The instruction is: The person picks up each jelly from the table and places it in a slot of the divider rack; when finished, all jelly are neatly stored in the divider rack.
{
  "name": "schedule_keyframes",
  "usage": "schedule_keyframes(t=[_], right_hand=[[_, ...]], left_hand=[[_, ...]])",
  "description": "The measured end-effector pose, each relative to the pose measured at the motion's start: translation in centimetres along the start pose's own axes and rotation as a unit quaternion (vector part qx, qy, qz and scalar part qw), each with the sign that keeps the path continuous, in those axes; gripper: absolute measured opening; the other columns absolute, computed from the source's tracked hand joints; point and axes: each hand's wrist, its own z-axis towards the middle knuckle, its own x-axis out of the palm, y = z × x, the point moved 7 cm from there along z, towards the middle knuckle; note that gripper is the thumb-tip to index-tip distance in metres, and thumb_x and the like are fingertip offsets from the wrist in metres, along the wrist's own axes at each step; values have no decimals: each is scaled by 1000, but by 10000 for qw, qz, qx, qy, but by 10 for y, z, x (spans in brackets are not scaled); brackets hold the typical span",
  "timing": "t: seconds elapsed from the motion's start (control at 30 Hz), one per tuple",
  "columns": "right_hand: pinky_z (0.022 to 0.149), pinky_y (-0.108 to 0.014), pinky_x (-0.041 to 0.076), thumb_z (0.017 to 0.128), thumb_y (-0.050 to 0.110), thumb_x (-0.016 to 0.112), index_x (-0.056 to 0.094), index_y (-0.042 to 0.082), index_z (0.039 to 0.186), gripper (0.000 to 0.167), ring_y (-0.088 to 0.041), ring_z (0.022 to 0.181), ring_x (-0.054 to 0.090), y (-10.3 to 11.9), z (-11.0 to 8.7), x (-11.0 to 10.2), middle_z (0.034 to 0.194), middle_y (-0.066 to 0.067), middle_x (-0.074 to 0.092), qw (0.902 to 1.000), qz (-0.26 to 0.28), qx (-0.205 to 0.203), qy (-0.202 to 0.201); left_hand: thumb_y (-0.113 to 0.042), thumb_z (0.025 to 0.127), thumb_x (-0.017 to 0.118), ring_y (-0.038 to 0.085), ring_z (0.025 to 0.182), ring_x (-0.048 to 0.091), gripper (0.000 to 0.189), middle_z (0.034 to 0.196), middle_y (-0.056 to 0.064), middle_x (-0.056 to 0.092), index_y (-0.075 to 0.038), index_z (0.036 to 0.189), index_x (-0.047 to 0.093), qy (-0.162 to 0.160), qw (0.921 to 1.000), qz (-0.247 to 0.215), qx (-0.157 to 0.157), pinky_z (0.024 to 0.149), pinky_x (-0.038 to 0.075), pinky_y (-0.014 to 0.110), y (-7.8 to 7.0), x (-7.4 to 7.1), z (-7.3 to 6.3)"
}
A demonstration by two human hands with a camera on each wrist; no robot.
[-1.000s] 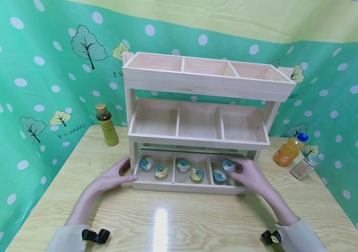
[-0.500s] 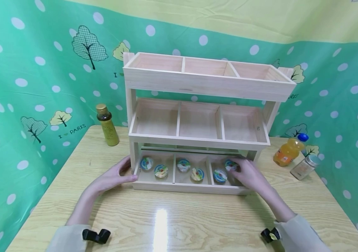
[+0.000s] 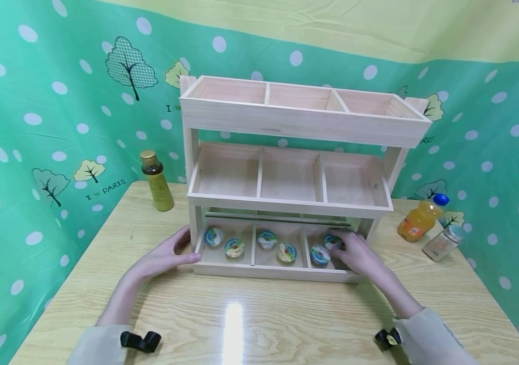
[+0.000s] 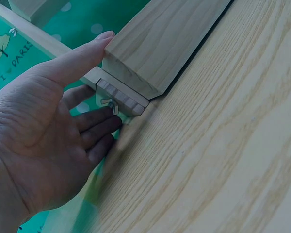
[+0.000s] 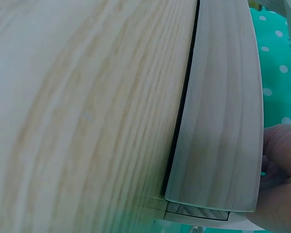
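Observation:
A three-tier wooden rack (image 3: pixel 287 204) stands on the table. Its bottom tier holds several small jelly cups with printed lids, two in each compartment. My left hand (image 3: pixel 165 256) holds the lower left corner: the thumb lies on the front board's edge, and the fingers bend behind the side, near a wing nut (image 4: pixel 111 104). In the bottom right compartment, my right hand (image 3: pixel 357 253) pinches the rear jelly cup (image 3: pixel 331 242), partly hidden by the fingers. Another jelly cup (image 3: pixel 320 255) sits just in front of it. The right wrist view shows only part of that hand, behind the front board (image 5: pixel 218 121).
At the back left stands a dark bottle with a gold cap (image 3: pixel 157 182). An orange drink bottle with a blue cap (image 3: pixel 419 220) and a glass jar (image 3: pixel 443 243) are right of the rack. A patterned green curtain (image 3: pixel 59 126) surrounds the table.
The right hand shifted the rear jelly cup slightly right, then back left and a little toward the front. The left hand stays at the rack's corner.

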Motion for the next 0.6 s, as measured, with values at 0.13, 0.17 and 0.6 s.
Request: schedule_keyframes(t=[0.13, 0.17, 0.6], right_hand=[[49, -23, 33, 93, 10, 72, 59, -5, 139, 51, -10, 58, 42, 1, 1, 1, 75, -3, 54, 10000, 5, -35, -5], [49, -23, 33, 93, 11, 72, 59, -5, 139, 50, -10, 58, 42, 1, 1, 1, 75, -3, 54, 10000, -4, -45, -13], [68, -36, 54, 89, 11, 77, 63, -2, 137, 51, -22, 82, 63, 6, -5, -8, 110, -20, 74, 9992, -348, -147, -114]], left_hand=[[-36, 93, 74, 47, 159, 15, 100, 172, 22, 15, -11, 166, 11, -19, 10000, 42, -17, 127, 16, 68, 0, 0, 0], [-36, 93, 74, 47, 159, 15, 100, 172, 23, 15, -11, 166, 11, -22, 10000, 45, -15, 127, 16, 68, 0, 0, 0], [-35, 93, 74, 48, 158, 14, 100, 172, 24, 15, -9, 166, 11, 3, 10000, 83, -11, 126, 15, 67, 0, 0, 0]])
